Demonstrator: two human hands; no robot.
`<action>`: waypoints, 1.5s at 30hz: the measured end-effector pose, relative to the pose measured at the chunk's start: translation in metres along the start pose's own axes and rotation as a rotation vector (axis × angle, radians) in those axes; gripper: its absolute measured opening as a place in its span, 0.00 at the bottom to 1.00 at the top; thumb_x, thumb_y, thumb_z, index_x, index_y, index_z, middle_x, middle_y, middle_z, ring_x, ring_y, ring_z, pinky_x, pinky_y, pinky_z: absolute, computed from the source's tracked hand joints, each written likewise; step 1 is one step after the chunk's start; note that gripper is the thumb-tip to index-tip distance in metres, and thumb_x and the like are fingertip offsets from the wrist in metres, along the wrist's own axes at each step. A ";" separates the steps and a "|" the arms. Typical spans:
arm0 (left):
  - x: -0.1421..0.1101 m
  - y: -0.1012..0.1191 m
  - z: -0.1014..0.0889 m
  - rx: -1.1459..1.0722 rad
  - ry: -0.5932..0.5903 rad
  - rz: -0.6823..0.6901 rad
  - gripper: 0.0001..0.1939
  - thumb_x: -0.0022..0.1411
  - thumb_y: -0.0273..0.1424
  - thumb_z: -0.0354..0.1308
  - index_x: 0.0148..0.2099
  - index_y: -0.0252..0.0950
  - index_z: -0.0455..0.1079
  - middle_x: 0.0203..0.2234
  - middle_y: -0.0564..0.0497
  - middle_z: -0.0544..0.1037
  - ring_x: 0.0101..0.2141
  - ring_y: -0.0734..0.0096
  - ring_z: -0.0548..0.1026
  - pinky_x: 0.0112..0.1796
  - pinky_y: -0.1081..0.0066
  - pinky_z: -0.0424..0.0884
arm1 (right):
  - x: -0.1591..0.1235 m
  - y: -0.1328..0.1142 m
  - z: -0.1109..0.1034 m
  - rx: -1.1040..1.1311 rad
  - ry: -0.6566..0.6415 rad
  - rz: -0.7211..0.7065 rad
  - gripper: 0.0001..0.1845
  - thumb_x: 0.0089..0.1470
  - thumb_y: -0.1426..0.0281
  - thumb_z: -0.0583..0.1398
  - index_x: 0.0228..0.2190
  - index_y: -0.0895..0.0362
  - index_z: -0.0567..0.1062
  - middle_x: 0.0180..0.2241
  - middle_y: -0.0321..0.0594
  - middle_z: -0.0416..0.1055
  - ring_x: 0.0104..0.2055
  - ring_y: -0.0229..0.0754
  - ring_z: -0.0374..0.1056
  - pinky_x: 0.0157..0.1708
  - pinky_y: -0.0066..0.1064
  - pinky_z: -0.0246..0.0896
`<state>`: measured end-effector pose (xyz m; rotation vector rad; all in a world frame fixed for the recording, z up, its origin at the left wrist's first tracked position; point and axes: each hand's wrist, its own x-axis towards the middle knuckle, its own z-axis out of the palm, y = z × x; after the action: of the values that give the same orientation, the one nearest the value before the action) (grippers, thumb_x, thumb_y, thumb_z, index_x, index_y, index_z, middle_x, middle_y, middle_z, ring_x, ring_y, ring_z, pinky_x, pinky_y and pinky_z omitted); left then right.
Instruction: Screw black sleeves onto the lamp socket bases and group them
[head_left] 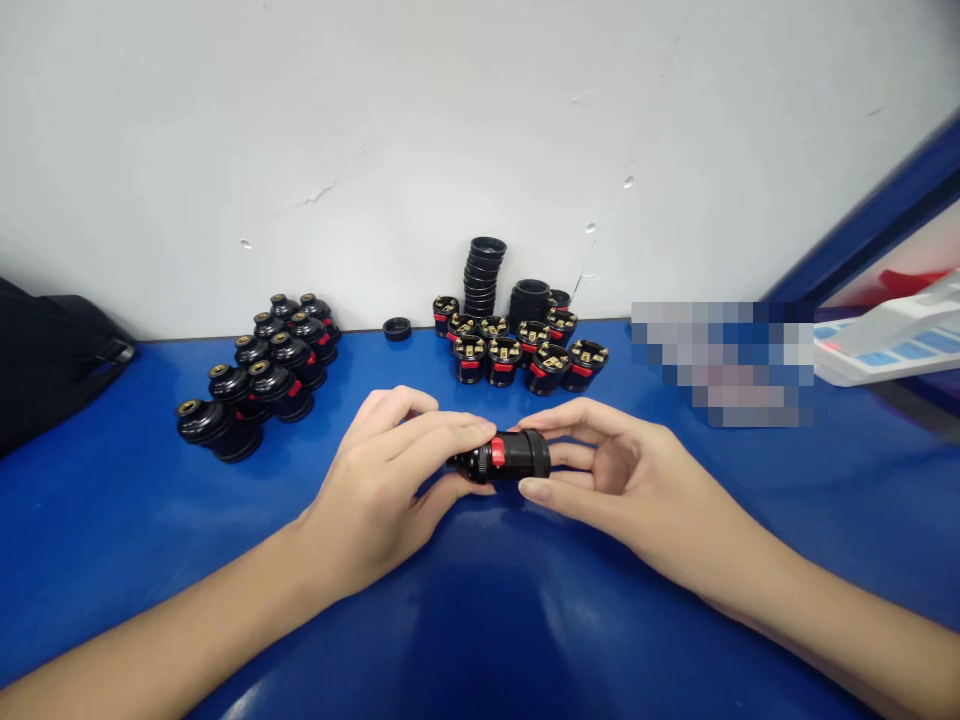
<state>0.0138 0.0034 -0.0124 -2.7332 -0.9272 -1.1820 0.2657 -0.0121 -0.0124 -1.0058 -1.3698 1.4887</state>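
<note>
A black lamp socket (517,455) with a red switch tab lies sideways between my hands, above the blue table. My left hand (382,460) is closed around its domed cap end, which its fingers partly cover. At the other end, the fingers and thumb of my right hand (622,460) close around a ridged black ring (538,454) on the socket's rim. Behind my hands stand several black socket bodies (505,362) with red tabs and brass contacts facing up.
At the left, several capped lamp sockets (279,388) stand in rows. Stacked black rings (480,280) rise by the white wall (375,150), with one loose ring (397,328) beside them. A black bag (52,360) lies far left; a white tray (885,345) is at the right.
</note>
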 end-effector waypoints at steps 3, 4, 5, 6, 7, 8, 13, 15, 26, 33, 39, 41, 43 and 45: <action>0.000 0.000 0.000 0.016 0.009 0.018 0.12 0.74 0.32 0.67 0.57 0.42 0.74 0.49 0.49 0.88 0.42 0.62 0.78 0.45 0.58 0.73 | 0.000 0.000 0.000 -0.005 0.000 0.008 0.21 0.52 0.64 0.79 0.44 0.51 0.81 0.45 0.43 0.88 0.48 0.54 0.87 0.50 0.45 0.86; 0.000 0.000 0.000 0.021 0.012 0.020 0.12 0.74 0.32 0.67 0.57 0.42 0.74 0.49 0.48 0.88 0.42 0.61 0.78 0.45 0.58 0.73 | 0.000 -0.001 0.000 -0.006 -0.003 0.008 0.21 0.52 0.64 0.79 0.44 0.51 0.80 0.46 0.43 0.88 0.48 0.54 0.87 0.50 0.45 0.86; 0.000 -0.001 0.000 0.015 0.012 0.027 0.13 0.74 0.32 0.68 0.58 0.42 0.74 0.49 0.48 0.88 0.42 0.61 0.78 0.45 0.58 0.74 | 0.000 -0.001 0.000 -0.006 -0.008 0.007 0.21 0.52 0.63 0.79 0.45 0.51 0.80 0.46 0.43 0.88 0.48 0.55 0.87 0.50 0.46 0.86; -0.001 -0.001 0.001 -0.006 0.009 0.033 0.14 0.74 0.31 0.68 0.58 0.42 0.73 0.48 0.48 0.88 0.43 0.62 0.79 0.46 0.58 0.75 | 0.000 -0.001 0.000 -0.007 -0.011 0.004 0.21 0.53 0.63 0.79 0.45 0.51 0.80 0.45 0.44 0.88 0.48 0.55 0.87 0.50 0.46 0.85; -0.001 -0.001 0.001 -0.042 0.003 0.032 0.16 0.73 0.31 0.68 0.59 0.41 0.73 0.49 0.47 0.87 0.44 0.62 0.80 0.48 0.59 0.77 | 0.001 -0.001 0.000 -0.014 -0.013 0.002 0.21 0.54 0.62 0.79 0.45 0.51 0.80 0.45 0.44 0.88 0.48 0.55 0.87 0.50 0.46 0.85; -0.001 -0.001 0.001 -0.089 -0.004 0.028 0.17 0.73 0.29 0.68 0.61 0.40 0.72 0.49 0.46 0.87 0.46 0.63 0.82 0.50 0.61 0.78 | 0.001 0.000 0.000 -0.028 -0.012 -0.005 0.21 0.54 0.61 0.78 0.46 0.51 0.80 0.44 0.44 0.88 0.47 0.54 0.87 0.50 0.46 0.86; -0.002 0.000 0.002 -0.214 -0.054 -0.009 0.23 0.73 0.22 0.63 0.67 0.35 0.68 0.57 0.41 0.80 0.56 0.65 0.80 0.59 0.67 0.77 | 0.002 0.004 0.001 -0.189 -0.004 -0.132 0.17 0.57 0.62 0.77 0.46 0.51 0.83 0.48 0.43 0.88 0.49 0.53 0.87 0.56 0.46 0.84; -0.002 -0.001 0.002 -0.229 -0.071 -0.001 0.25 0.72 0.20 0.62 0.68 0.35 0.66 0.58 0.40 0.79 0.59 0.64 0.79 0.61 0.67 0.75 | 0.001 0.007 0.002 -0.256 -0.032 -0.185 0.16 0.59 0.64 0.75 0.48 0.51 0.84 0.52 0.43 0.87 0.53 0.54 0.85 0.59 0.48 0.82; 0.002 -0.010 -0.002 0.029 -0.104 -0.024 0.22 0.71 0.21 0.59 0.65 0.34 0.68 0.56 0.38 0.80 0.53 0.53 0.77 0.54 0.52 0.75 | -0.001 0.010 0.001 -0.457 -0.021 -0.250 0.21 0.61 0.64 0.73 0.55 0.51 0.83 0.57 0.43 0.84 0.58 0.53 0.83 0.62 0.44 0.81; 0.005 -0.018 -0.009 0.488 0.053 -0.008 0.18 0.71 0.22 0.62 0.61 0.33 0.75 0.61 0.32 0.76 0.56 0.39 0.72 0.56 0.41 0.72 | -0.002 0.010 0.001 -0.506 -0.014 -0.215 0.20 0.61 0.63 0.72 0.54 0.51 0.84 0.57 0.42 0.84 0.57 0.52 0.83 0.62 0.44 0.81; 0.001 -0.019 -0.004 0.354 -0.214 0.036 0.12 0.77 0.28 0.56 0.58 0.30 0.75 0.51 0.37 0.83 0.49 0.49 0.81 0.48 0.52 0.81 | -0.003 0.010 0.001 -0.524 -0.019 -0.225 0.19 0.62 0.64 0.71 0.54 0.50 0.83 0.56 0.41 0.84 0.57 0.52 0.83 0.61 0.44 0.81; -0.002 -0.021 0.000 0.371 -0.253 -0.025 0.16 0.78 0.32 0.55 0.61 0.29 0.74 0.57 0.34 0.81 0.54 0.44 0.81 0.51 0.48 0.81 | -0.002 0.010 0.001 -0.531 -0.018 -0.227 0.19 0.63 0.64 0.71 0.54 0.51 0.83 0.56 0.41 0.84 0.57 0.51 0.83 0.61 0.43 0.81; -0.004 -0.026 0.002 0.395 -0.261 -0.085 0.21 0.79 0.36 0.54 0.64 0.28 0.73 0.61 0.29 0.78 0.58 0.39 0.78 0.55 0.43 0.80 | -0.002 0.009 0.002 -0.537 -0.022 -0.235 0.19 0.63 0.64 0.71 0.54 0.51 0.83 0.56 0.41 0.84 0.57 0.51 0.83 0.61 0.42 0.81; -0.005 -0.031 0.002 0.437 -0.265 -0.127 0.24 0.79 0.39 0.54 0.66 0.27 0.73 0.64 0.26 0.75 0.61 0.35 0.76 0.58 0.39 0.78 | -0.001 0.009 0.002 -0.540 -0.028 -0.244 0.19 0.63 0.64 0.70 0.55 0.51 0.83 0.56 0.41 0.84 0.57 0.50 0.83 0.61 0.41 0.81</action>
<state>-0.0044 0.0269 -0.0235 -2.5302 -1.2311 -0.5433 0.2635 -0.0143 -0.0210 -1.0919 -1.8953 0.9724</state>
